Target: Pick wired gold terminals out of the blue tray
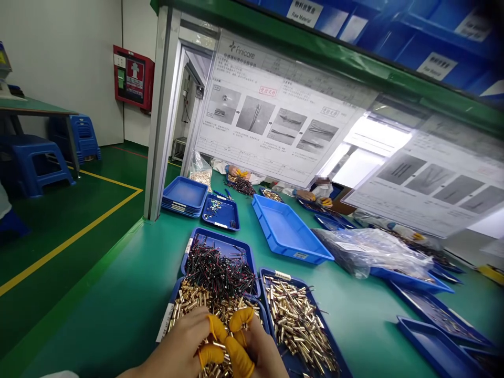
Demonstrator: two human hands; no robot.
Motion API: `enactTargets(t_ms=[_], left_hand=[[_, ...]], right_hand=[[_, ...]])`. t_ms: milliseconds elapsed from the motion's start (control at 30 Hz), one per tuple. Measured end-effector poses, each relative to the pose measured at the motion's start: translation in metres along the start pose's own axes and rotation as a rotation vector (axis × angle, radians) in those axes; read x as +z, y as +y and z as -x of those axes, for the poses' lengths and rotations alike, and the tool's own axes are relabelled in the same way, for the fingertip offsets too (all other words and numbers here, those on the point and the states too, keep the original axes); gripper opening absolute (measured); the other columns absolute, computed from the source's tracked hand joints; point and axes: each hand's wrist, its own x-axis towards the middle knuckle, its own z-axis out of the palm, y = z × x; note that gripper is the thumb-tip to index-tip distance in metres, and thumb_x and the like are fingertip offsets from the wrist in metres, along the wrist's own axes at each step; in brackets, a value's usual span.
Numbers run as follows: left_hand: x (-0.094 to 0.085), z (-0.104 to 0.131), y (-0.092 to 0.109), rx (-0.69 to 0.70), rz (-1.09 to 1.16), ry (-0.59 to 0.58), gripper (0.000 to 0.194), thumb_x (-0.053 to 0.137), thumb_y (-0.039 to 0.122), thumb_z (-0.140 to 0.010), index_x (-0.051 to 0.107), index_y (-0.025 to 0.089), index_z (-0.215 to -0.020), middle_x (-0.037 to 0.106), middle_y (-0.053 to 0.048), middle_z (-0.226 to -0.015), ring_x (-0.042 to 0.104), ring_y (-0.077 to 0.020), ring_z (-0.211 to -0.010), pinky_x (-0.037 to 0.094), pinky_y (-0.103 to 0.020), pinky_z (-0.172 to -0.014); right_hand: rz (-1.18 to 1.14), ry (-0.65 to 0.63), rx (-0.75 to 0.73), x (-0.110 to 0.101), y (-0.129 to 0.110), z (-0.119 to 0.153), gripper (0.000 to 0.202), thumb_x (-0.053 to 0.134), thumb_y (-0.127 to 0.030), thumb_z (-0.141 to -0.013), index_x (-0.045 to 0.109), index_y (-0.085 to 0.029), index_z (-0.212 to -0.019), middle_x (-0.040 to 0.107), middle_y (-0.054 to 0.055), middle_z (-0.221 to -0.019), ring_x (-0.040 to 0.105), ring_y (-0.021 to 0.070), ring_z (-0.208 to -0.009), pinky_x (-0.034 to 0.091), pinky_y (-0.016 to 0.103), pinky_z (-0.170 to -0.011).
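Observation:
My left hand and my right hand meet over a blue tray of loose brass-coloured metal tubes. Yellow finger cots cover several fingertips on both. The fingers of each hand are bent into a pinch and almost touch; whatever small thing they grip is hidden between them. Just beyond lies a blue tray heaped with short black and red wires, some spilling toward the tubes. To the right, another blue tray holds brass-coloured tubes with dark wires sticking out of some.
A light-blue bin stands past the trays. Stacked blue trays and a tray of small parts sit beside the metal post. Plastic bags lie right. Instruction sheets hang ahead; co-workers' gloved hands show behind.

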Motion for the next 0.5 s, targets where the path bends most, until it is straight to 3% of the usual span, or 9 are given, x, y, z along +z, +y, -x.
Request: enactTargets(t_ms=[167,333,500], left_hand=[[-0.001,0.000,0.004,-0.083,0.015,-0.037,0.017,0.053,-0.001,-0.075,0.056,0.015,-0.071,0.063,-0.005,-0.083,0.058,-0.0188,-0.080,0.042,-0.023,-0.069],[-0.003,0.000,0.006,-0.108,-0.013,-0.070,0.018,0.052,-0.002,-0.075,0.058,0.015,-0.071,0.063,-0.005,-0.083,0.057,-0.0197,-0.080,0.040,-0.024,-0.068],[0.000,0.000,-0.001,-0.114,0.079,0.062,0.009,0.057,0.008,-0.079,0.058,0.016,-0.075,0.062,-0.004,-0.084,0.056,-0.0199,-0.083,0.040,-0.025,-0.070]], right_hand=[[0.086,0.017,-0.028,0.001,0.008,0.002,0.031,0.059,-0.050,-0.074,0.048,-0.021,-0.076,0.045,-0.009,-0.048,0.037,0.0068,-0.038,0.031,0.015,-0.037],[0.233,0.022,-0.089,-0.008,-0.005,0.003,0.024,0.059,-0.041,-0.077,0.048,-0.021,-0.070,0.049,-0.006,-0.051,0.042,0.0092,-0.042,0.035,0.017,-0.041],[0.217,-0.012,-0.160,-0.020,-0.016,-0.001,0.024,0.053,-0.045,-0.080,0.054,-0.021,-0.079,0.057,0.000,-0.062,0.050,0.0139,-0.051,0.042,0.022,-0.051]])
